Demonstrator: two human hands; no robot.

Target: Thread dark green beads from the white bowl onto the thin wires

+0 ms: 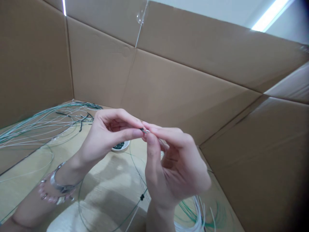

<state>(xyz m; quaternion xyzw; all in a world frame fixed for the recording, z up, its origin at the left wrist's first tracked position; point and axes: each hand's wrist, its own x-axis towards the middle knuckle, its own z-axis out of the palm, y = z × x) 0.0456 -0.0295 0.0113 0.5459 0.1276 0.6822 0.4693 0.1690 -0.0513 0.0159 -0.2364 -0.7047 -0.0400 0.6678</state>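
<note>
My left hand [113, 129] comes in from the left and pinches a small black piece [142, 129] between thumb and forefinger. My right hand [176, 161] meets it fingertip to fingertip, its thumb and forefinger closed on a thin wire [146, 131] whose short green and pale end shows between the hands. The fingertips cover much of both, so I cannot tell whether the wire passes through the black piece. Below, a green wire [131, 211] with a black knot-like piece [142, 197] on it hangs in a loop near my right wrist.
A white bowl [127, 146] of small dark pieces stands behind my left hand. Green and white wires [45, 119], some with black ends, spread at the left. More wires [195, 216] lie lower right. Cardboard walls [181, 83] enclose the pale work surface [103, 193].
</note>
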